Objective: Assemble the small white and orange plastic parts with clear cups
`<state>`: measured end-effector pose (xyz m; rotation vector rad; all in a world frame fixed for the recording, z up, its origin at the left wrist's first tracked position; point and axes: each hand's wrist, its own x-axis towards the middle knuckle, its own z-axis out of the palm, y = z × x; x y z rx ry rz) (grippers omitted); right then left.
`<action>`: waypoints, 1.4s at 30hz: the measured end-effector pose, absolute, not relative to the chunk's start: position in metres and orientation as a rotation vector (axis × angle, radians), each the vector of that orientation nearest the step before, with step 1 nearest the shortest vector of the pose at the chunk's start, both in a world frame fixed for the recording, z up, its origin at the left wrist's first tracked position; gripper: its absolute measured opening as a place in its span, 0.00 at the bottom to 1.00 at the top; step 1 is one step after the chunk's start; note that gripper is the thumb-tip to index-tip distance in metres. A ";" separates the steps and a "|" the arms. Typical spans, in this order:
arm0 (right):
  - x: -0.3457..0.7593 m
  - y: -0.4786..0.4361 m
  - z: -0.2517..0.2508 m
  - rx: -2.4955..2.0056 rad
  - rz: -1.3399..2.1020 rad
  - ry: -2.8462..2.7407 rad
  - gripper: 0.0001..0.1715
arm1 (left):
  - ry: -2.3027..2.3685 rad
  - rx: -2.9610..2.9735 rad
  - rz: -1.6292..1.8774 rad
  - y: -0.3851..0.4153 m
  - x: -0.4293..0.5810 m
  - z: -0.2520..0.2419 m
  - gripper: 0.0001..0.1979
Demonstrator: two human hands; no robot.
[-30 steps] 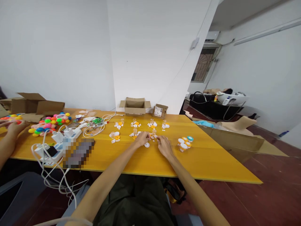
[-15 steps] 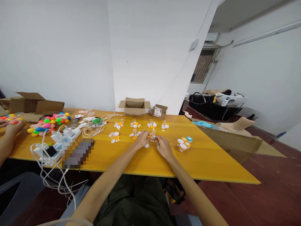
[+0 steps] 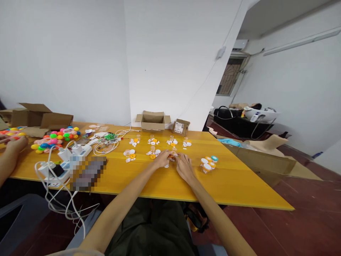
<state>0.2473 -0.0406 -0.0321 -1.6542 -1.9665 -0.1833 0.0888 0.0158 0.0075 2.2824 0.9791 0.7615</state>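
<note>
My left hand (image 3: 162, 159) bends over a pile of small orange and white round pieces (image 3: 173, 155), its fingers closed at the pile. From the other side my right hand (image 3: 184, 165) meets it, fingers curled down and close to the left fingertips. What the fingers pinch is too small and partly covered to name. A white disc (image 3: 166, 166) lies just under my left hand. Similar groups of clear cups, white discs and orange rings (image 3: 152, 156) are spread in rows beyond and to the left. Several lidded cups (image 3: 209, 163) stand together right of my right hand.
An open cardboard box (image 3: 153, 125) and a smaller carton (image 3: 181, 127) stand at the wall. On the left are a power strip (image 3: 68, 165) with cables, a blurred-out flat object (image 3: 89, 174), colourful balls (image 3: 57, 138) and another person's hand (image 3: 16, 145).
My right hand has shifted slightly up and left, its fingers drawing in to the pile. My left hand has moved a little right, nearer to the right fingertips.
</note>
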 end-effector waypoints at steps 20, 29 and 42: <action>0.227 -0.060 -0.003 -1.397 -0.050 -2.248 0.13 | 1.072 1.963 1.000 -0.011 0.065 0.005 0.18; 0.234 -0.050 -0.016 -1.247 -0.058 -2.066 0.11 | 1.041 1.936 1.046 -0.007 0.061 0.001 0.14; 0.252 -0.039 -0.025 -1.728 -0.182 -1.457 0.11 | 0.985 2.544 0.860 -0.027 0.055 0.002 0.12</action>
